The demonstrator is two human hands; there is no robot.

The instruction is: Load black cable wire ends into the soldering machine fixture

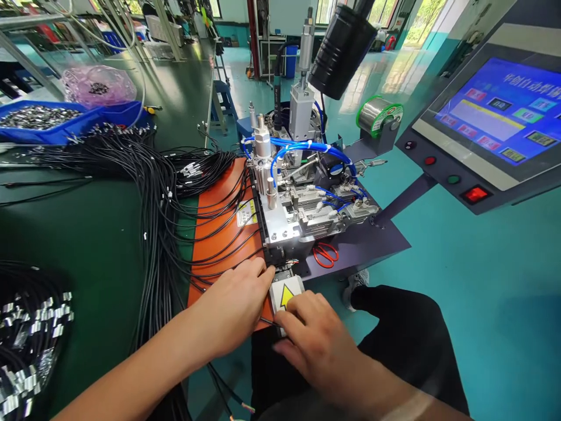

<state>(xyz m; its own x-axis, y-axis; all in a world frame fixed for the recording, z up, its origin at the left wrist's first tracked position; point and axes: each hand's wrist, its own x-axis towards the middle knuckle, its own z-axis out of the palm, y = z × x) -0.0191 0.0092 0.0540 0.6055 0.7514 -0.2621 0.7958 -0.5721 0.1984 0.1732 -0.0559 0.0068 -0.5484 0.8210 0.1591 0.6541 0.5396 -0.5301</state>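
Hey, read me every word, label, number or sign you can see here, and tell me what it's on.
Yellow arrow, a sign without words: on the white block.
"自动": in the title on the screen; the characters around it are less sure.
Screen buttons: too blurred to read.
Label on the orange mat: too small to read.
Spool print: too small to read.

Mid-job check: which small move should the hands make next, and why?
Probably a slight nudge with the left hand to straighten the small wire ends: it is close beside them at the front of the machine, and they look a little splayed. The right hand is at the white block. What the left fingertips grip is hidden.
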